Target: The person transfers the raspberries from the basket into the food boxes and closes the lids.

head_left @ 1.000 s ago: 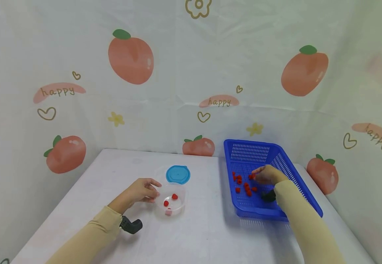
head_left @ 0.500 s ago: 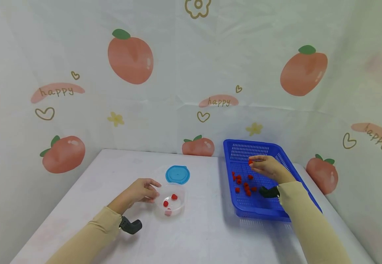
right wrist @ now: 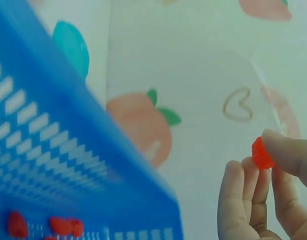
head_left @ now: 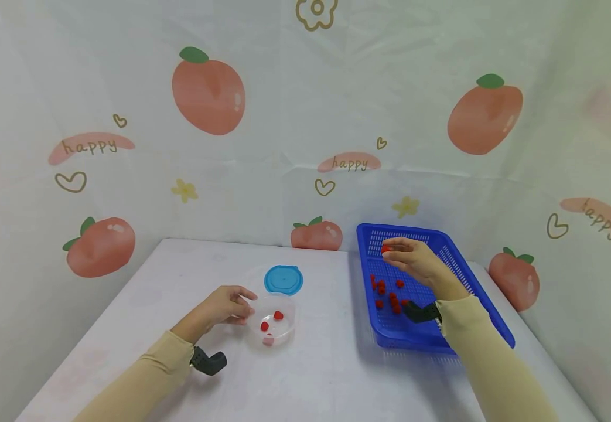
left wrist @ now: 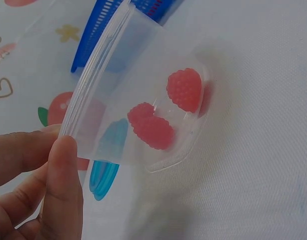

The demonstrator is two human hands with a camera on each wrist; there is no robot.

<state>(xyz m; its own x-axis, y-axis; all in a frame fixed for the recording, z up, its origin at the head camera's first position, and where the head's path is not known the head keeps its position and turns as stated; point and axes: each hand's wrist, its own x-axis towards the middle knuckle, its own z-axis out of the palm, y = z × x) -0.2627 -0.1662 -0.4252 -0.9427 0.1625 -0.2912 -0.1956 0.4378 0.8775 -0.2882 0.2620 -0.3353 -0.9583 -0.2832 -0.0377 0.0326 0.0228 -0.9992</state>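
My left hand (head_left: 226, 306) pinches the rim of a round clear plastic tub (left wrist: 113, 65) between thumb and fingers. Several red raspberries (left wrist: 185, 90) lie on the tub's floor, two of them overlapping in the left wrist view. Between thumb and fingertips, my right hand (head_left: 416, 262) holds one raspberry (right wrist: 261, 154). That hand is raised over the back part of a blue plastic basket (head_left: 416, 340). Inside the basket, more raspberries (head_left: 393, 302) lie scattered, mostly along its left side.
Behind the tub, a round blue lid (head_left: 284, 279) lies on the white tabletop (head_left: 316, 375). The basket's slatted wall (right wrist: 48, 135) stands tall close to the right hand. A fruit-printed cloth (head_left: 263, 193) hangs at the back and sides.
The right hand has risen from the basket floor with a raspberry and moved up and left. The left hand and the tub have stayed in place.
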